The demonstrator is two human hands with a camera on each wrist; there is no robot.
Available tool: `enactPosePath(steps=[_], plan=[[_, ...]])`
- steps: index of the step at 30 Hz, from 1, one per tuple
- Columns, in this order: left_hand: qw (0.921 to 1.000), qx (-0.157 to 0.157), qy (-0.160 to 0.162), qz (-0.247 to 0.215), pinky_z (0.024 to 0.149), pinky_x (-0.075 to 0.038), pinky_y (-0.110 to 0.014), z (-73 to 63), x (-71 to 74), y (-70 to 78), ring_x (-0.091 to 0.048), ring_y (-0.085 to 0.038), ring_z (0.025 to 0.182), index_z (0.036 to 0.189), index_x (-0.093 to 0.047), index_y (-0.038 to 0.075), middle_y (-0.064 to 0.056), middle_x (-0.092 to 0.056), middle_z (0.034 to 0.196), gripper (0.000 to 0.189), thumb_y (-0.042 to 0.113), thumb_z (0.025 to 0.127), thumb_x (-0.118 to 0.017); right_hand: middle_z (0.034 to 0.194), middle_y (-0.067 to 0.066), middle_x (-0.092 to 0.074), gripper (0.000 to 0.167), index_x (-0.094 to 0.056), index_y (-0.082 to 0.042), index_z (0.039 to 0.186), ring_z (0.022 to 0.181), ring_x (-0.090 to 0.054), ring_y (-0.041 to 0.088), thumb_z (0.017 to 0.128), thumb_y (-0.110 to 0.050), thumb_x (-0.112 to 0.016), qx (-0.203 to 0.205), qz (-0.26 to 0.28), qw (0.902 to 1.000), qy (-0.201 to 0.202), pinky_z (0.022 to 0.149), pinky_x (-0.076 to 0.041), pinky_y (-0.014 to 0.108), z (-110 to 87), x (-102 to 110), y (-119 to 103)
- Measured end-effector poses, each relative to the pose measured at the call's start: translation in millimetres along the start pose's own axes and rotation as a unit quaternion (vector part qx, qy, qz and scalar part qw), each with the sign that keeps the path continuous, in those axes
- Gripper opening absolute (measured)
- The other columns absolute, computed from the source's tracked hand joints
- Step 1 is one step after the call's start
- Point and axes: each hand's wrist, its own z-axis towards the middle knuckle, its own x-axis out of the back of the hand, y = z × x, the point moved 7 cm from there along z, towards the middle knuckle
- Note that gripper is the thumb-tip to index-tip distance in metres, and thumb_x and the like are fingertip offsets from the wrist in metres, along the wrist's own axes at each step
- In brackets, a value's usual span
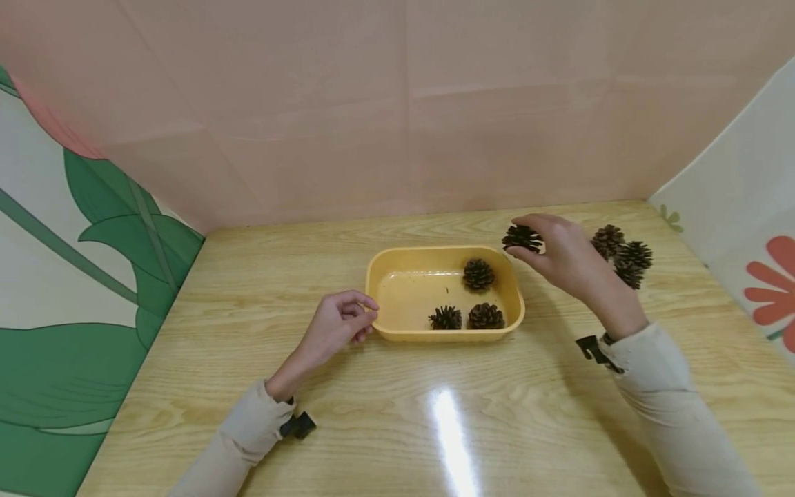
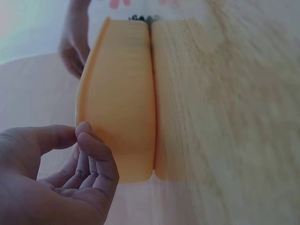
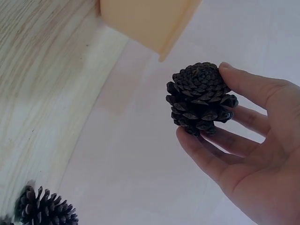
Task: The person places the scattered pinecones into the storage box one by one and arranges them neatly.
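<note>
At the 9 o'clock end of the yellow tray [image 1: 406, 293], the left hand [image 1: 338, 323] is pinching the rim between thumb and fingers. Just off the tray's 2 o'clock corner, the right hand [image 1: 559, 255] is holding a pine cone [image 1: 522, 238] in the air, its thumb and fingers clamped around the sides. Inside the tray, a second cone [image 1: 478, 274] is sitting toward 2 o'clock, a third cone [image 1: 486, 316] toward 4, and a fourth cone [image 1: 445, 318] near 6, the near wall partly hiding the last two. Well out toward 3 o'clock, more cones [image 1: 635, 255] are lying close together on the wooden table [image 1: 348, 407], beyond the right wrist. At 12 o'clock, a pink wall [image 1: 397, 138] is rising behind the table.
</note>
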Motion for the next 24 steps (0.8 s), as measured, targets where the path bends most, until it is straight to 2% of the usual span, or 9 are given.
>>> enactPosePath(steps=[3, 6, 11, 16, 24], plan=[[1.0000, 0.005, 0.001, 0.005, 0.051, -0.050, -0.031, 1.8, 0.0, -3.7, -0.057, -0.021, 0.056, 0.100, -0.067, -0.006, -0.032, -0.064, 0.076, 0.007, -0.002, 0.094, -0.064, 0.132, 0.026, -0.058, 0.052, -0.057, 0.001, 0.134, 0.117, -0.056, 0.046, 0.092, -0.023, -0.074, 0.012, -0.002, 0.9999, 0.010, 0.096, -0.046, 0.061, -0.4, 0.6, -6.2], [0.9999, 0.011, 0.000, 0.004, 0.051, -0.050, -0.030, 6.4, -0.3, -14.2, -0.056, -0.022, 0.056, 0.101, -0.066, -0.007, -0.034, -0.063, 0.078, 0.008, -0.002, 0.095, -0.063, 0.132, 0.025, -0.059, 0.052, -0.057, 0.001, 0.134, 0.119, -0.056, 0.045, 0.092, -0.022, -0.075, 0.024, 0.004, 0.9997, 0.008, 0.097, -0.045, 0.060, -1.1, 0.6, -12.1], [1.0000, 0.007, -0.002, -0.006, 0.050, -0.049, -0.030, 12.3, 1.4, -28.5, -0.056, -0.020, 0.055, 0.105, -0.066, -0.008, -0.031, -0.064, 0.077, 0.013, 0.000, 0.095, -0.064, 0.133, 0.023, -0.059, 0.050, -0.058, 0.001, 0.133, 0.122, -0.055, 0.043, 0.091, -0.020, -0.075, 0.038, 0.024, 0.9990, 0.003, 0.101, -0.044, 0.058, -1.9, -1.5, -21.1], [1.0000, -0.003, 0.003, -0.006, 0.049, -0.049, -0.029, 10.8, 6.7, -31.5, -0.057, -0.020, 0.055, 0.106, -0.065, -0.010, -0.024, -0.066, 0.074, 0.018, 0.003, 0.094, -0.067, 0.133, 0.020, -0.060, 0.051, -0.059, 0.000, 0.133, 0.122, -0.056, 0.040, 0.090, -0.021, -0.076, 0.056, 0.046, 0.9974, 0.006, 0.102, -0.044, 0.055, -2.3, -6.8, -31.3], [0.9999, -0.005, 0.011, -0.011, 0.049, -0.050, -0.029, 6.1, 10.6, -31.9, -0.058, -0.020, 0.054, 0.105, -0.065, -0.011, -0.015, -0.066, 0.071, 0.018, 0.003, 0.094, -0.067, 0.134, 0.018, -0.060, 0.050, -0.058, -0.002, 0.134, 0.123, -0.056, 0.038, 0.093, -0.027, -0.073, 0.052, 0.075, 0.9955, -0.025, 0.102, -0.044, 0.055, -1.4, -17.6, -49.0]])
